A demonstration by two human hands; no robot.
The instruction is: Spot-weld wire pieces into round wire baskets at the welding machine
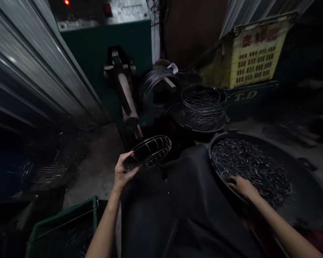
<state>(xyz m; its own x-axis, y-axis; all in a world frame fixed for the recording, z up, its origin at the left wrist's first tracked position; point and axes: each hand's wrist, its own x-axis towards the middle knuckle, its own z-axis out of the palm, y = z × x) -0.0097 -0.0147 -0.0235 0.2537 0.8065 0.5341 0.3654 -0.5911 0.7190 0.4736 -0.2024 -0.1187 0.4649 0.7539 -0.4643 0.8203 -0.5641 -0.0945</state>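
Note:
My left hand (pixel 124 170) grips the left edge of a round wire basket (pixel 153 150), thumb below and fingers above. The basket is shallow, made of thin bent wires, and is held tilted above the dark apron (pixel 164 204) over my lap. At the right, my right hand (pixel 240 185) reaches over the near rim of a wide black tub (pixel 309 193). Its curled fingertips touch a heap of small metal wire pieces (pixel 250 161); what lies between them is too dark to make out.
A green machine (pixel 83 53) with a jutting arm (pixel 127 93) stands ahead. Wire rings (pixel 204 104) are stacked beyond the tub, with a wire coil (pixel 153 84) beside them. A yellow crate (pixel 254 57) stands at back right, a green crate (pixel 61 218) at lower left.

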